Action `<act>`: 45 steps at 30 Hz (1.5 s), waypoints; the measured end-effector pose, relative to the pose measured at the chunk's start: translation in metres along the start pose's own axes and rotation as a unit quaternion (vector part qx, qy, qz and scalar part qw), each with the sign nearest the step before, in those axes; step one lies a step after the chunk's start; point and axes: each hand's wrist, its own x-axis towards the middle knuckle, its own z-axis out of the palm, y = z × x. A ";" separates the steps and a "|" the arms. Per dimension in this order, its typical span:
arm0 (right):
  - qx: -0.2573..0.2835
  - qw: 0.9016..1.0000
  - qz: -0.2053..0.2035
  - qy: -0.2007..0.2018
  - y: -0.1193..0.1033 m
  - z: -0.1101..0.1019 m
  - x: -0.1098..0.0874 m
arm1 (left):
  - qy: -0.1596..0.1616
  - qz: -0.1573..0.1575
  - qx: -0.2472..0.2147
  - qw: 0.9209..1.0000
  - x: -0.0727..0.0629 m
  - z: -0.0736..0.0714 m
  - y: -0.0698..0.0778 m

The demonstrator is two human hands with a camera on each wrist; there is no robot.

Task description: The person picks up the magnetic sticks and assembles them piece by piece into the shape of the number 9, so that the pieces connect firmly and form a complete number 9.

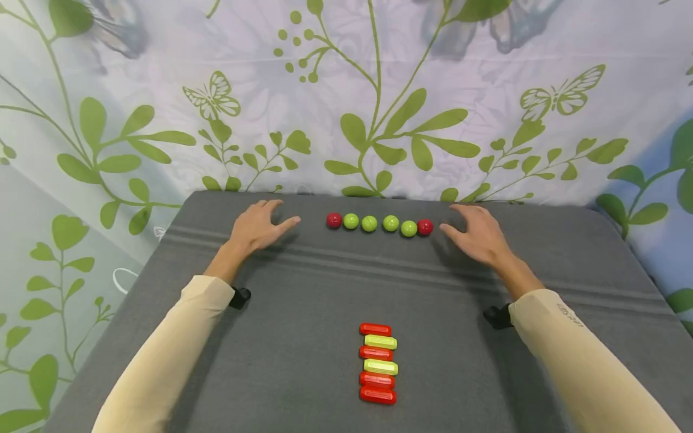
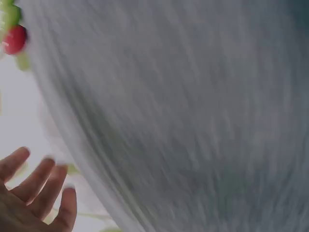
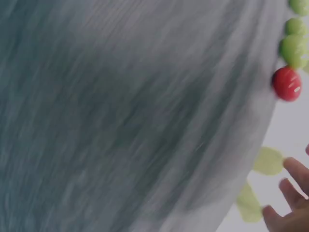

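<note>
Several small shiny balls lie in a row near the back edge of the table: a red ball [image 1: 334, 221] at the left end, green balls [image 1: 369, 224] between, and another red ball [image 1: 425, 227] at the right end. My left hand [image 1: 258, 227] hovers left of the row, fingers spread and holding nothing. On the other side, my right hand [image 1: 476, 231] is near the right red ball, apart from it, its fingers loosely extended. Both wrist views show the fingers bare, with a red ball [image 2: 15, 39] some way from the left ones.
Nearer the front, red sticks [image 1: 377, 395] and yellow-green sticks [image 1: 381, 367] form a column. A grey cloth [image 1: 303, 337] with raised creases covers the table. Behind it hangs a leaf-and-butterfly patterned curtain [image 1: 260, 78]. Black bands [image 1: 239, 297] sit at the wrists.
</note>
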 end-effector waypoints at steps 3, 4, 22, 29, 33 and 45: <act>0.080 0.997 0.014 -0.012 -0.011 0.002 -0.001 | 0.020 0.012 -0.070 0.997 -0.013 0.004 0.012; 0.104 0.994 0.021 -0.018 -0.014 0.004 0.000 | 0.022 0.018 -0.095 0.995 -0.018 0.006 0.016; 0.210 0.973 0.077 -0.052 -0.028 0.016 0.007 | -0.168 0.157 -0.352 0.907 -0.080 0.042 0.093; 0.211 0.970 0.098 -0.065 -0.032 0.016 0.015 | -0.220 0.172 -0.337 0.899 -0.090 0.059 0.113; 0.212 0.970 0.097 -0.066 -0.034 0.018 0.018 | -0.237 0.171 -0.328 0.898 -0.092 0.064 0.119; 0.176 0.978 0.095 -0.055 -0.030 0.024 0.017 | -0.280 0.192 -0.282 0.897 -0.096 0.073 0.132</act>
